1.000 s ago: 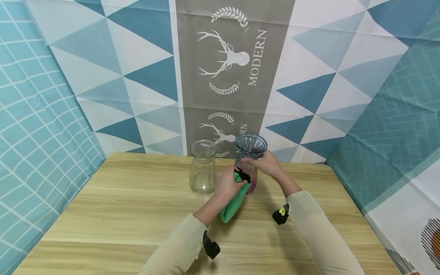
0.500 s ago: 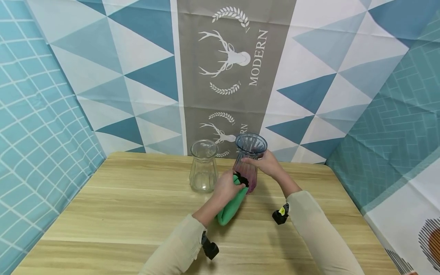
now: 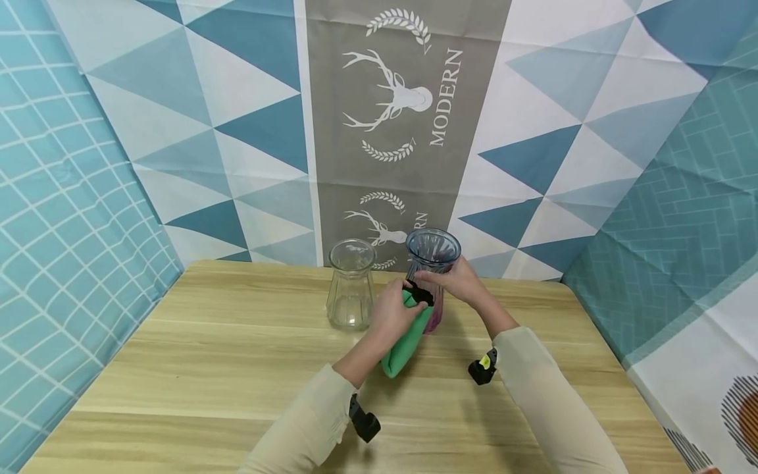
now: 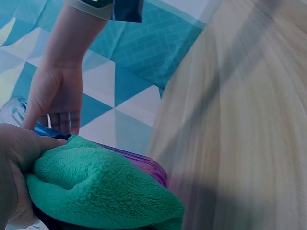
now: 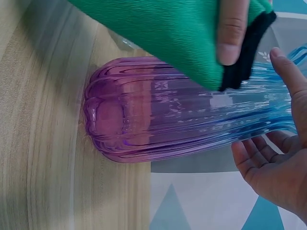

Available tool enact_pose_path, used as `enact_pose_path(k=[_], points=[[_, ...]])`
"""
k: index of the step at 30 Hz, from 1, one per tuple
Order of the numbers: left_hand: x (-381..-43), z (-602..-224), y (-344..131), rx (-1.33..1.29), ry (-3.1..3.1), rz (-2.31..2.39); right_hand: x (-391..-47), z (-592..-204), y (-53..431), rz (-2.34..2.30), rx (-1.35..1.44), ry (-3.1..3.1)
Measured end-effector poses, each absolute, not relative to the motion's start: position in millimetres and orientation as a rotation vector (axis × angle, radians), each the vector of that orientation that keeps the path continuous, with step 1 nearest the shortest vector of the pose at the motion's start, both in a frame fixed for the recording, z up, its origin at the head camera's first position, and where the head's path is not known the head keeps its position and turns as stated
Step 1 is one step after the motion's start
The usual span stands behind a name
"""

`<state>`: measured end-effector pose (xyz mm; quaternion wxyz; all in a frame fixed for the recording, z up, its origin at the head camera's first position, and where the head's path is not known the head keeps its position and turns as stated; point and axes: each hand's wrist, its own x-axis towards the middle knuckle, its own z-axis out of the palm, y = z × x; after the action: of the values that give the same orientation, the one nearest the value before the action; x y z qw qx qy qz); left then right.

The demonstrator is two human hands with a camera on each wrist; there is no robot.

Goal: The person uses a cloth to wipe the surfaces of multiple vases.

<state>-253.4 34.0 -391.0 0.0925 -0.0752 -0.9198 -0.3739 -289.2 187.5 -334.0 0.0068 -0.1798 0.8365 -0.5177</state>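
A ribbed glass vase, blue at the flared top and purple-pink at the base, stands upright at the back of the table. My right hand holds it round the neck, thumb on the near side and fingers behind. In my left hand is a folded green cloth with a black edge, pinched between thumb and fingers. That cloth lies against the vase's front left side and hides part of it. Its lower end hangs down over the tabletop.
Just left of the hands stands a clear glass vase of similar shape. Both vases are near the back edge of the wooden table, close to a patterned cloth backdrop. Blue tiled sheets hang at the sides.
My left hand has moved the cloth slightly down along the vase and then back up. The right hand and both vases have stayed in place.
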Motion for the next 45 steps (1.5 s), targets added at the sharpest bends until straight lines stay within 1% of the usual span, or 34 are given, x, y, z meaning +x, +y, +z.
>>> enact_pose_path(k=[9,19,28,36,45], points=[[-257.1,-408.6,32.1,-0.27,-2.743,-0.998,-290.5,-334.7,187.3,-1.624,-0.565,2.636],[-255.5,-416.7,31.2,-0.251,-2.858,-0.997,-309.5,-360.2,193.1,-1.655,-0.496,2.675],[-253.6,-404.8,30.2,-0.279,-2.74,-1.096,-308.8,-360.5,192.7,-1.637,-0.471,2.683],[-253.5,-386.6,32.6,-0.226,-2.628,-1.162,-313.5,-360.1,193.9,-1.636,-0.542,2.66],[-253.6,-392.4,33.0,-0.205,-2.694,-1.055,-312.7,-359.7,193.2,-1.616,-0.528,2.68]])
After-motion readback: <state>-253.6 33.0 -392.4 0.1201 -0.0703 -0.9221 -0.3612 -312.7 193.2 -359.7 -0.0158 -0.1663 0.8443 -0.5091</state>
